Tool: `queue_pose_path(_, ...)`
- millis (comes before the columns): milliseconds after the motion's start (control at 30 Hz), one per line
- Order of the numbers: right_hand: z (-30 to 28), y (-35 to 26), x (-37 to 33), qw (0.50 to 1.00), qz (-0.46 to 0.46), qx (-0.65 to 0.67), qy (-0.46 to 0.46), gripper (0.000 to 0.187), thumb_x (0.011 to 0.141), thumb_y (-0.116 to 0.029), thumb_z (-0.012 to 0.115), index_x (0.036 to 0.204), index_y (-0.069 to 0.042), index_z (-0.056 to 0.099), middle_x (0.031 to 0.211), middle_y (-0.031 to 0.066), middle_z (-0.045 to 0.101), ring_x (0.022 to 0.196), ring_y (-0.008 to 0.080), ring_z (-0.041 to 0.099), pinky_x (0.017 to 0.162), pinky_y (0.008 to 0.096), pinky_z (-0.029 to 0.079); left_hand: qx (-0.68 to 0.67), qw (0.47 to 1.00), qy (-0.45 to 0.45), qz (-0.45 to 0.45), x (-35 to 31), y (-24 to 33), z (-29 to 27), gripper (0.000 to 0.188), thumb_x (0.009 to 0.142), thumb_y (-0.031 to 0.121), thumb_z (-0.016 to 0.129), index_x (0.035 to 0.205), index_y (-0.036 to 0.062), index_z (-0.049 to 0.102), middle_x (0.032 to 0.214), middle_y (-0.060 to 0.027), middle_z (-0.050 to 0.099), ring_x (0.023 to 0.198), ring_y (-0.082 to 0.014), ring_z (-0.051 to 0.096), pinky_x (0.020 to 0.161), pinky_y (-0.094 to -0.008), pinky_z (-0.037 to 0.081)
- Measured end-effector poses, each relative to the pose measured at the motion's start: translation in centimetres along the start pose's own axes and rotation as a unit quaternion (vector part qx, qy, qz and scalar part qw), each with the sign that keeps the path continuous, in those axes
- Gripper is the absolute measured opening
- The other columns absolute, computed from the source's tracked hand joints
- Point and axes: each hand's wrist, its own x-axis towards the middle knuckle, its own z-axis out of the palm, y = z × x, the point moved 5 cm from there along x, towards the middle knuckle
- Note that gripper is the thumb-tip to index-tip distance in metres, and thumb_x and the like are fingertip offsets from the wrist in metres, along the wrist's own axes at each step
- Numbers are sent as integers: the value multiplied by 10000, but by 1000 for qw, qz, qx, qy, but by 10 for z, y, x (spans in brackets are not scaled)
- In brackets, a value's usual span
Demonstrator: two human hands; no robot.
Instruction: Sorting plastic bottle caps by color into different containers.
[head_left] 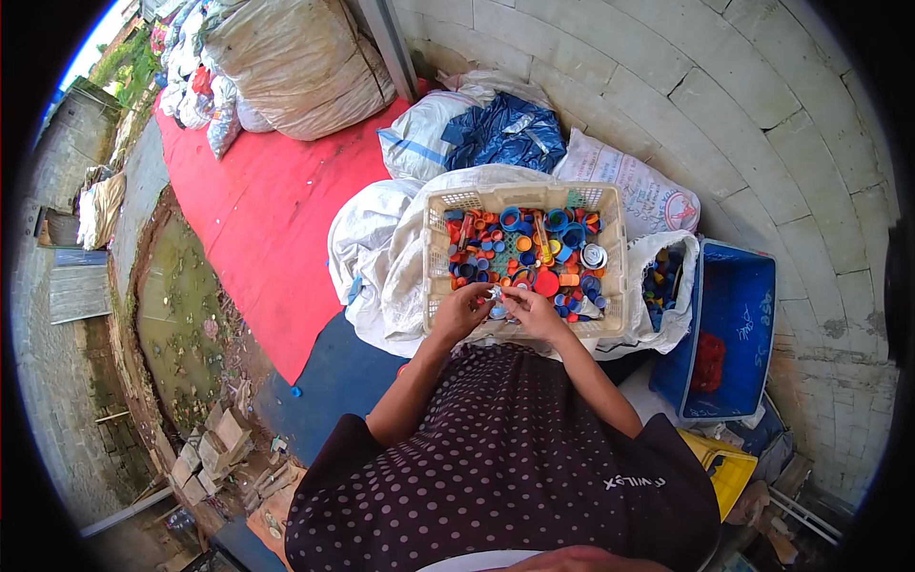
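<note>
A cream plastic crate full of loose bottle caps in red, blue, orange and white sits in front of me. Over its near edge, my left hand and my right hand come close together. Between their fingertips is a small whitish piece, too small to name for sure. The left fingers are bent in a pinch at one side of it. My right thumb and fingers close on its other side. Around the hands lie more caps, among them a large red lid and a silver-white round lid.
White sacks surround the crate. At the right stand an open sack of caps and a blue tub with red netting inside. A yellow crate is lower right. Stuffed sacks rest on red sheeting; a block wall rises behind.
</note>
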Motion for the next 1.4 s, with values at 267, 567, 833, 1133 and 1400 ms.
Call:
queue_pose_path(267, -2, -5, -17, 976, -28, 123, 175, 389, 965, -250, 610, 1274, -27, 535, 1016, 27, 650, 815, 96, 628, 667, 227, 477, 128, 987, -26, -92, 83, -83, -23, 247, 852, 248, 619, 1036, 94, 681, 914, -128, 712, 839, -317, 682, 737, -412, 534)
queue_pose_path(567, 39, 7, -65, 931, -23, 139, 337, 376, 975, -225, 590, 1286, -28, 511, 1158, 62, 636, 895, 123, 649, 715, 237, 488, 292, 948, -92, -91, 183, -131, 22, 346, 871, 286, 614, 1083, 15, 579, 946, -222, 679, 887, -384, 667, 774, -484, 542)
queue_pose_path(833, 58, 17, -88, 914, 25, 113, 389, 375, 976, -285, 586, 1247, -28, 553, 1108, 58, 661, 845, 118, 658, 699, 243, 503, 280, 955, -89, -38, 194, -139, 24, 225, 897, 127, 544, 1097, 24, 557, 1062, -218, 641, 911, -395, 660, 770, -455, 555)
queue_pose_path(1133, 49, 14, -46, 929, 39, 181, 319, 395, 997, -287, 545, 1275, -6, 545, 1059, 78, 653, 802, 131, 649, 735, 259, 525, -173, 971, -162, -21, 70, -48, 6, 221, 906, 180, 665, 1029, -3, 645, 863, -78, 700, 768, -125, 649, 682, -276, 511)
queue_pose_path(1400, 62, 0, -4, 952, 62, 242, 179, 343, 1006, -247, 526, 1225, 12, 570, 1045, 72, 644, 899, 156, 651, 819, 298, 550, -308, 936, -142, -99, 5, -57, 7, 147, 936, 95, 629, 1036, -12, 644, 900, -35, 687, 773, -80, 617, 709, -239, 510)
